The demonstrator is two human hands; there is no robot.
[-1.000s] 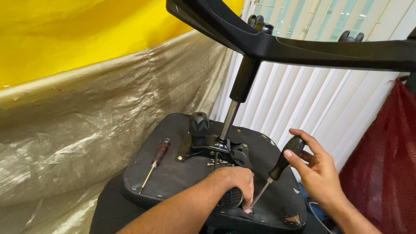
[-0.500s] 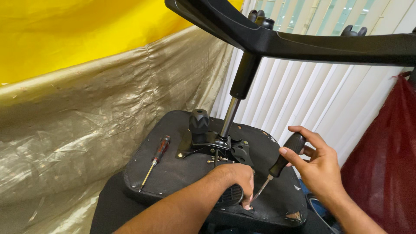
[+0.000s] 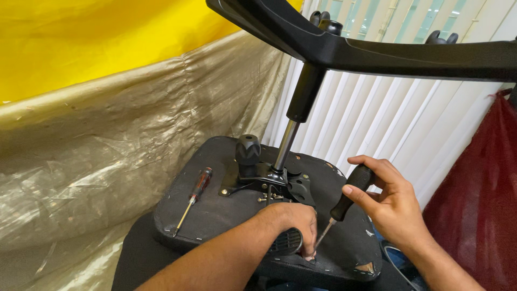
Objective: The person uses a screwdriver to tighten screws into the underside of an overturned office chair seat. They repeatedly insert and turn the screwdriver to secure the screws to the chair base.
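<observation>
At five o'clock on the upturned chair seat point(image 3: 215, 215), right hand point(image 3: 396, 207) has steepened its gripped black-handled screwdriver point(image 3: 344, 199); left hand point(image 3: 293, 221) stays clenched, steadying the tip.

The upturned black chair seat point(image 3: 215, 215) carries a red-handled screwdriver point(image 3: 195, 198), apparently lying loose.

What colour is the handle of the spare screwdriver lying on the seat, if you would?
Dark reddish-brown handle, clearest in the head view.
</observation>
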